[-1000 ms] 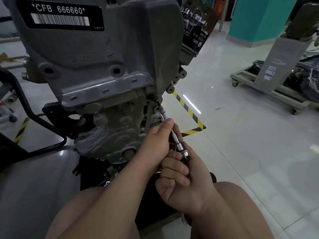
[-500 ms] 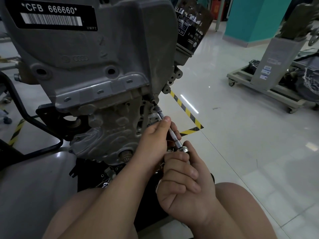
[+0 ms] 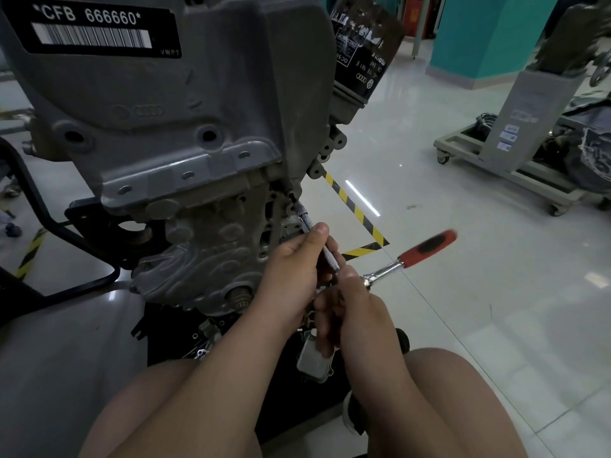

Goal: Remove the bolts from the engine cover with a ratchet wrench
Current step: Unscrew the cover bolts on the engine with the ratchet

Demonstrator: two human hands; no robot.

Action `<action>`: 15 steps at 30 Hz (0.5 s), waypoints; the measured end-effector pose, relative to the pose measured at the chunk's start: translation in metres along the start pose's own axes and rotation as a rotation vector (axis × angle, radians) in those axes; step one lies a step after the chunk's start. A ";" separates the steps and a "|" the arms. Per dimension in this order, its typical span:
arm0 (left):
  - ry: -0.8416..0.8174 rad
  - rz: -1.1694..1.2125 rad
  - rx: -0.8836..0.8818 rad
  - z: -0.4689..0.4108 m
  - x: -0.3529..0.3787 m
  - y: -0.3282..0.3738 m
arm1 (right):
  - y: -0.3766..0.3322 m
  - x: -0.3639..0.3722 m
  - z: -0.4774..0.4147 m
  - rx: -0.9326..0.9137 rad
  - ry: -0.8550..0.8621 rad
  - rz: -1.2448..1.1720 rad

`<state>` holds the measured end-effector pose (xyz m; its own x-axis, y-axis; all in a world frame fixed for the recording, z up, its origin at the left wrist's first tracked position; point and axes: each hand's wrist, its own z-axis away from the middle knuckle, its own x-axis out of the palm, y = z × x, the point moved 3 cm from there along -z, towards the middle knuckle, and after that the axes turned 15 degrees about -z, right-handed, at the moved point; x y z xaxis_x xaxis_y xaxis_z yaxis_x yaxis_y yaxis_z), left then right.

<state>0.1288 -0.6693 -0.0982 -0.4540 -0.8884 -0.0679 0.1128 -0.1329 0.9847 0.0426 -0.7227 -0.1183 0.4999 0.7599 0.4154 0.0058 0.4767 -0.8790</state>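
Pinching knurled steel extension (image 3: 330, 257) | left hand (image 3: 291, 269) | red-gripped chrome ratchet (image 3: 411, 257)

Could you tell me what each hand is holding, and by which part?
The left hand pinches the ratchet wrench by its extension bar; the right hand sits at its head, grip unclear.

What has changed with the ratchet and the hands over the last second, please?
The ratchet's red handle has swung out to the right, blurred with motion; the right hand no longer wraps it. The left hand still pinches the extension bar at the engine.
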 end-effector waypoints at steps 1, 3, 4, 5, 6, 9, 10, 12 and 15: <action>-0.006 0.011 -0.003 0.000 0.001 0.000 | -0.003 -0.004 0.000 -0.084 -0.015 0.138; -0.012 0.017 -0.006 0.000 0.001 0.000 | -0.009 -0.010 -0.001 -0.231 -0.038 0.356; -0.011 0.014 -0.008 -0.001 0.001 -0.001 | -0.011 -0.012 -0.001 -0.285 -0.035 0.452; -0.010 0.011 -0.011 -0.001 0.002 -0.002 | -0.012 -0.014 -0.001 -0.321 -0.016 0.534; -0.006 0.011 -0.017 -0.002 0.001 -0.002 | -0.011 -0.015 -0.002 -0.344 0.004 0.603; -0.005 0.023 -0.019 -0.003 0.001 -0.003 | -0.008 -0.016 -0.005 -0.381 0.007 0.671; -0.003 0.022 -0.016 -0.003 0.001 -0.004 | -0.008 -0.016 -0.005 -0.375 -0.005 0.649; -0.008 0.015 -0.008 -0.003 -0.001 -0.003 | -0.008 -0.013 -0.004 -0.343 -0.031 0.543; -0.027 -0.013 0.030 -0.002 -0.002 -0.001 | -0.008 -0.010 -0.005 -0.142 -0.033 0.307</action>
<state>0.1313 -0.6681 -0.0994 -0.4790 -0.8745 -0.0763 0.0809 -0.1305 0.9881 0.0423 -0.7364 -0.1167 0.4685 0.8735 0.1319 -0.0190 0.1593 -0.9870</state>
